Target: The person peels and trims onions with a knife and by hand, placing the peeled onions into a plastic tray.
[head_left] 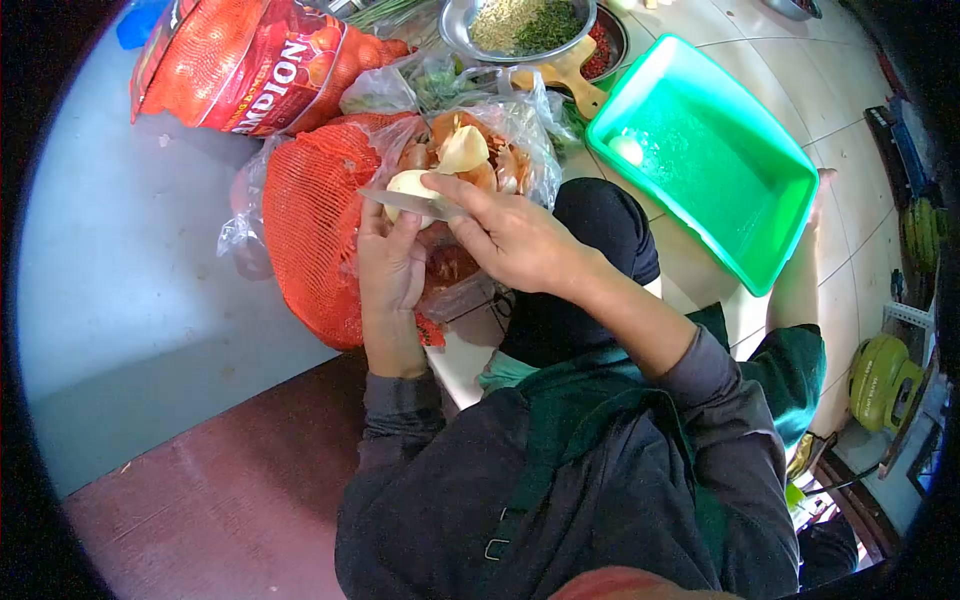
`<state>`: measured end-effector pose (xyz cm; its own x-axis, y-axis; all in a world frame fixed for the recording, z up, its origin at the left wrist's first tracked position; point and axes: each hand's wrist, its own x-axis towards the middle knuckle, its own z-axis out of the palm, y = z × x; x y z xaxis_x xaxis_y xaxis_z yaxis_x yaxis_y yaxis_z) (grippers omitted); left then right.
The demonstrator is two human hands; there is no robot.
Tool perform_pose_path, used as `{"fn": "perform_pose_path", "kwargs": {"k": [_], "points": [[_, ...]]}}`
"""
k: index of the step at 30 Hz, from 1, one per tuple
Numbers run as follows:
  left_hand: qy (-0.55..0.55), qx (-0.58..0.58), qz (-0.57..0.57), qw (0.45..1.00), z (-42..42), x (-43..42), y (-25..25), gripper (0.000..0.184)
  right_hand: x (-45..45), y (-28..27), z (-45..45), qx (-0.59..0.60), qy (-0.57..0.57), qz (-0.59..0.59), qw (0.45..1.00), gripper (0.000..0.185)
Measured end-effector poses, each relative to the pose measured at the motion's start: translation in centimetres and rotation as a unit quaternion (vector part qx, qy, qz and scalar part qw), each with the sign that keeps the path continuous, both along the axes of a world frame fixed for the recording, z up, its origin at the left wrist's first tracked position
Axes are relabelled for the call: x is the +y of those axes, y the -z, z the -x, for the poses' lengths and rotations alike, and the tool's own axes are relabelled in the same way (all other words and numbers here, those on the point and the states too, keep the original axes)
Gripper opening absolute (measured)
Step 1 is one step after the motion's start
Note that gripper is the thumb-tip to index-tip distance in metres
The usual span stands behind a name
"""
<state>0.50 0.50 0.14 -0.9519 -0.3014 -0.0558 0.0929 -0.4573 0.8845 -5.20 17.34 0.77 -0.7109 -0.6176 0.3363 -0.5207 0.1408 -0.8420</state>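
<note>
A pale peeled onion (408,187) rests in my left hand (390,262), whose fingers wrap round it from below. My right hand (515,240) grips a knife (400,203), its blade lying across the onion; the handle is hidden in my fist. Just behind, a clear plastic bag (540,140) holds brown onion skins (510,165) and a pale peel piece (463,150). Left of my hands lies a red mesh bag (310,225). One whitish onion (627,149) sits inside a green basin (715,165) at the right.
A full red net sack (245,65) lies at the back left. A metal bowl (520,28) with chopped greens and a wooden-handled board (570,75) stand behind the bag. A green gas cylinder (882,383) is at the far right.
</note>
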Motion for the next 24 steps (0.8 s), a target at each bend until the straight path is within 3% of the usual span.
{"fn": "perform_pose_path", "kwargs": {"k": [2, 8, 11, 12, 15, 19, 24], "points": [[-0.006, 0.001, -0.002, 1.0, 0.1, 0.2, 0.0, 0.051, -0.3, 0.4, -0.3, 0.058, 0.039, -0.006, 0.998, 0.038], [-0.003, 0.012, -0.011, 1.0, -0.1, 0.5, 0.0, 0.048, -0.2, -0.1, -0.2, 0.012, 0.013, -0.064, 0.998, 0.039], [0.041, 0.002, -0.038, 0.998, -0.2, -0.3, 0.1, 0.044, -0.3, 0.9, 0.7, -0.186, -0.011, 0.09, 0.978, 0.037], [0.018, -0.013, -0.015, 1.0, -0.2, 0.0, -0.1, 0.04, 0.0, 0.6, 1.0, -0.284, -0.02, 0.076, 0.956, 0.037], [-0.005, -0.026, -0.067, 0.997, 0.0, -0.4, 0.4, 0.041, 0.8, -0.6, 0.8, -0.205, -0.012, 0.042, 0.978, 0.038], [0.008, -0.027, -0.075, 0.997, -0.1, -0.2, 0.6, 0.041, 0.7, -0.2, -0.1, -0.114, -0.045, 0.016, 0.992, 0.041], [0.002, -0.019, -0.054, 0.998, -0.1, 0.0, 0.2, 0.039, 0.3, -0.1, -0.7, -0.045, 0.001, 0.009, 0.999, 0.04]]}}
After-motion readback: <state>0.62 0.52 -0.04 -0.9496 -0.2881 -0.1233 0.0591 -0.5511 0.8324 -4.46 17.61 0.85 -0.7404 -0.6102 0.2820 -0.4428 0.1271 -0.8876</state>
